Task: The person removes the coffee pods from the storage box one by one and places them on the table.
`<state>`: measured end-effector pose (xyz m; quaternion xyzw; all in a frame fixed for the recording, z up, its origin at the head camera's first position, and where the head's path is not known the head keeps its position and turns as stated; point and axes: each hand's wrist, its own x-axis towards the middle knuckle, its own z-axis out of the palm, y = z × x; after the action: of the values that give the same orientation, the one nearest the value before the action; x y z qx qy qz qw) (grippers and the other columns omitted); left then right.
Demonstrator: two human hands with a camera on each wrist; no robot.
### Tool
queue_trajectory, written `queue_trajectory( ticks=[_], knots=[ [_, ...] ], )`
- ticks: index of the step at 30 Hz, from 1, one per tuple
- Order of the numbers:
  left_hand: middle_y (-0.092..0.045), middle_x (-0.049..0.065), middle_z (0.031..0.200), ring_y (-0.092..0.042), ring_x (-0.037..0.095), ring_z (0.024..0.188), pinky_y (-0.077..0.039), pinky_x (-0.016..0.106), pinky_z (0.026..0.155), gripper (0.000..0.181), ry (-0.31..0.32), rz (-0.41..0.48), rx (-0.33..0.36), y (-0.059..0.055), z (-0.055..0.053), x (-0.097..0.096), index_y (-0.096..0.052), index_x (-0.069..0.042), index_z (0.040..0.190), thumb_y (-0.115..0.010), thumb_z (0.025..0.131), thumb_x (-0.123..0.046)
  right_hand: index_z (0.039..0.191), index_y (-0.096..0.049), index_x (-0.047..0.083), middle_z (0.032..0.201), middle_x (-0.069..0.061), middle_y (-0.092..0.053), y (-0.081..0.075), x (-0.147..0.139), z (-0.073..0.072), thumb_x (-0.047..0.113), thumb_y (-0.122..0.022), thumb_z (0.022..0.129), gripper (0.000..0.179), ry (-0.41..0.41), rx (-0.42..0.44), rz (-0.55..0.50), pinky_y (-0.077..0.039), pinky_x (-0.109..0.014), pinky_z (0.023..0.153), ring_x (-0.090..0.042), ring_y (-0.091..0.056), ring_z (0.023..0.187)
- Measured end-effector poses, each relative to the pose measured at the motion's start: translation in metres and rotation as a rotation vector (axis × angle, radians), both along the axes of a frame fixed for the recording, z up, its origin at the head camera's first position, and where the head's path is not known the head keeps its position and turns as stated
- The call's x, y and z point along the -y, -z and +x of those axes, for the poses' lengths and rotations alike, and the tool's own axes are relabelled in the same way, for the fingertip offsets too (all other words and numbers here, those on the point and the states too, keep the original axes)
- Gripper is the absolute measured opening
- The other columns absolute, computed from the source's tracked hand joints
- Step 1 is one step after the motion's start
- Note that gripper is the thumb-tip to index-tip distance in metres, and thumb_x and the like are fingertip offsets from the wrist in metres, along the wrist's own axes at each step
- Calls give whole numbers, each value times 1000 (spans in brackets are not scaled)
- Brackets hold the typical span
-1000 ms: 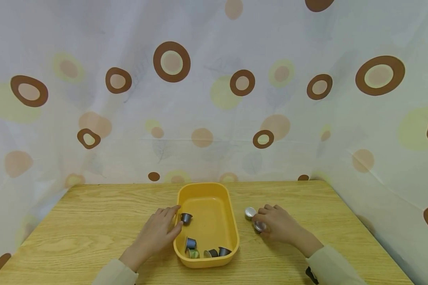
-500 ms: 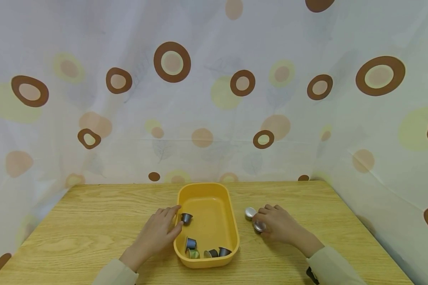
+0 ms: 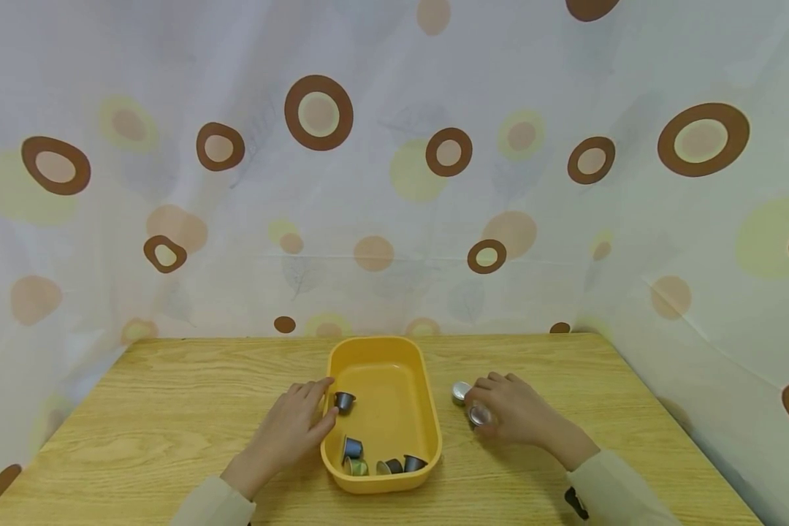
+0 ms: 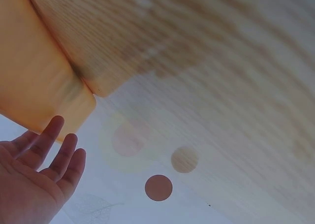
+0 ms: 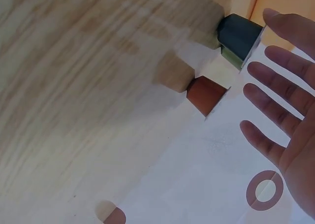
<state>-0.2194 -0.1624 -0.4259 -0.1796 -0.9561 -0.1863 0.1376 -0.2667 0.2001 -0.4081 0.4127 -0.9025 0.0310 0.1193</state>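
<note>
My right hand [image 3: 509, 410] is beside a coffee capsule standing foil-side up [image 3: 479, 415]. A dark capsule [image 5: 239, 36] appears in the right wrist view with the thumb at its foil rim and the fingers lightly spread. Partly behind it shows a green capsule [image 5: 230, 58]; an orange capsule [image 5: 205, 95] stands near them. In the head view another silver-lidded capsule [image 3: 461, 392] lies just left of the fingers. With relaxed fingers, my left hand [image 3: 289, 422] touches the left rim of the yellow tray [image 3: 436, 431], near a dark capsule inside [image 3: 344, 402].
Several more capsules lie at the tray's near end, among them a blue one [image 3: 351, 448] and a green-patterned one [image 3: 356, 467]. The wooden table [image 3: 204, 409] ends at a patterned curtain [image 3: 375, 190] behind and at both sides.
Both hands hold nearly the same position throughout. The capsules in the tray have not moved; the view itself shifts very slightly.
</note>
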Motion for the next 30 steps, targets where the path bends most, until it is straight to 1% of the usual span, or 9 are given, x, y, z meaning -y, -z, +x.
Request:
queue_trajectory(
  ticks=[4,7,9,11,17,24,30],
  knots=[
    [-59,7,118,-53,24,108,-44,42,90,48,-2,0,2,0,-1,0,-47,-9,132,-51,91,-35,101,-65,17,95,4,-62,-5,3,-1,29,-72,75,29,-8,9,-27,-46,-36,67,-14,-55,85],
    [-59,7,118,-53,24,109,-44,42,90,48,-4,1,7,0,-1,0,-47,-9,132,-51,91,-35,103,-65,16,96,3,-62,-9,6,-2,24,-69,78,26,-21,13,-46,-46,-37,69,-15,-56,86],
    [-59,7,118,-53,24,109,-44,42,90,48,-5,2,10,0,0,0,-47,-10,132,-51,91,-35,103,-65,16,97,3,-62,-11,8,-3,21,-67,78,25,-32,10,-56,-46,-37,70,-15,-56,86],
    [-59,6,118,-53,24,109,-44,42,90,48,-5,3,14,0,0,0,-47,-10,132,-51,91,-35,102,-65,15,97,3,-63,-12,11,-5,20,-67,78,25,-45,-6,-57,-47,-37,70,-15,-56,86],
    [-59,6,118,-52,24,109,-44,42,91,48,-4,2,19,0,0,0,-46,-10,132,-50,92,-36,104,-63,17,98,3,-62,-19,21,-7,25,-68,79,27,-57,-25,-50,-48,-37,73,-15,-57,89],
    [-59,7,119,-52,24,109,-44,43,91,48,-3,6,19,-2,1,0,-46,-10,132,-51,91,-35,105,-63,18,100,5,-61,-27,36,-5,26,-66,81,25,-72,-49,-43,-48,-37,76,-15,-57,92],
    [-58,7,120,-52,24,110,-43,43,92,48,-5,8,23,-2,1,0,-46,-9,132,-51,91,-35,105,-63,16,101,4,-61,-29,48,-6,28,-67,80,28,-125,-87,-40,-48,-37,76,-15,-57,92]
  ],
)
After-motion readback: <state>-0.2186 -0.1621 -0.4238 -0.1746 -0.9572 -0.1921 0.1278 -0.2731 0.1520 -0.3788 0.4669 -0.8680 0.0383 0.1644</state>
